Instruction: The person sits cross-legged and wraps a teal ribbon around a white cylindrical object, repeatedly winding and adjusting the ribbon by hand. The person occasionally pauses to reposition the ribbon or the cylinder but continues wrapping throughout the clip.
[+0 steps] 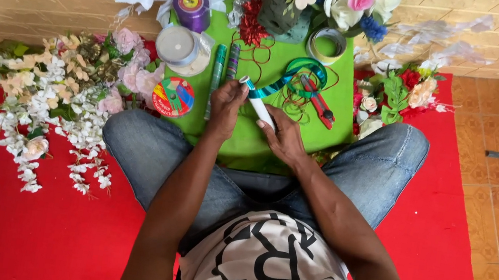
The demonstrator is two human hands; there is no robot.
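Observation:
I sit cross-legged on a red mat with a green cloth [261, 151] before my knees. My left hand [226, 105] pinches the upper end of a white stick [259, 104] where a teal ribbon [284, 81] starts to wrap it. My right hand [283, 138] grips the stick's lower end. The ribbon runs up and right to a loose teal coil [306, 70] lying on the cloth.
Red-handled cutters [321, 106] lie just right of the ribbon. Tape and ribbon rolls [177, 45], two thin green sticks [218, 70] and a colourful round disc [172, 97] sit on the cloth. Artificial flower sprays lie to the left [61, 94] and right [392, 95]; a wall is beyond.

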